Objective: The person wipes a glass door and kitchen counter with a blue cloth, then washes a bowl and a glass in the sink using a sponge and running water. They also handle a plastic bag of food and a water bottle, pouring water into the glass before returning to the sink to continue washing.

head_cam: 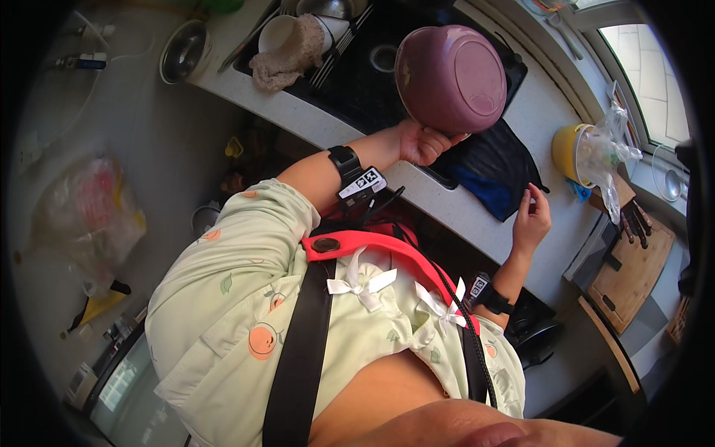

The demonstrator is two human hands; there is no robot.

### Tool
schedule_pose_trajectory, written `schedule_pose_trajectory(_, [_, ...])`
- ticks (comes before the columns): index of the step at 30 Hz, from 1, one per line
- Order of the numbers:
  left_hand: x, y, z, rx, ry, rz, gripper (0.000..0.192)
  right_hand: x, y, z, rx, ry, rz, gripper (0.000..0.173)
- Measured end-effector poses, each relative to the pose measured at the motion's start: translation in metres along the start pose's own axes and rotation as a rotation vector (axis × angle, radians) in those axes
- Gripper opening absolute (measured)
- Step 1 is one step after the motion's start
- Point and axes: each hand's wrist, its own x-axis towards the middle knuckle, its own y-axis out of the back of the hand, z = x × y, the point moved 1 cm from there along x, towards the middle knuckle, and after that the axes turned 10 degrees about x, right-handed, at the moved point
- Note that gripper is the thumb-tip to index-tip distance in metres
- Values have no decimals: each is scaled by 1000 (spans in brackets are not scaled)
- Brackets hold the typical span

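My left hand [427, 144] grips the lower rim of a pink bowl [452, 78], tilted so its round base faces me. The bowl hangs over the near right part of a black sink [346, 95], whose drain [384, 58] shows beside it. My right hand [532, 218] is at the right, over the counter, fingers loosely bent and apart with nothing visible in them. Beside its fingertips lies a black and blue cloth [491, 173], spread from the sink edge onto the counter. The inside of the bowl is mostly hidden.
A tan rag [296, 53] lies over a white bowl [276, 34] on a rack at the sink's left. A metal bowl [184, 51] stands farther left. To the right are a yellow bucket [565, 153], a knife block [614, 195] with knives and a wooden cutting board [634, 274].
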Motion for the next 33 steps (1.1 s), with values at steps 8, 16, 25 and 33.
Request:
schedule_pose_trajectory(8, [-16, 16, -6, -367, -562, 557, 44, -10, -3, -3, 7, -4, -44, 15])
schedule_pose_trajectory(16, [-28, 29, -8, -416, -625, 483, 28, -10, -4, -8, -39, 38, -52, 15])
schedule_pose_trajectory(25, [-54, 8, -3, 152, -706, 1016, 17, -4, -11, -13, 16, 59, -84, 16])
schedule_pose_trajectory(33, [-189, -92, -10, 1088, -1322, 1775, 26, -2, -24, -16, 32, 97, -113, 16])
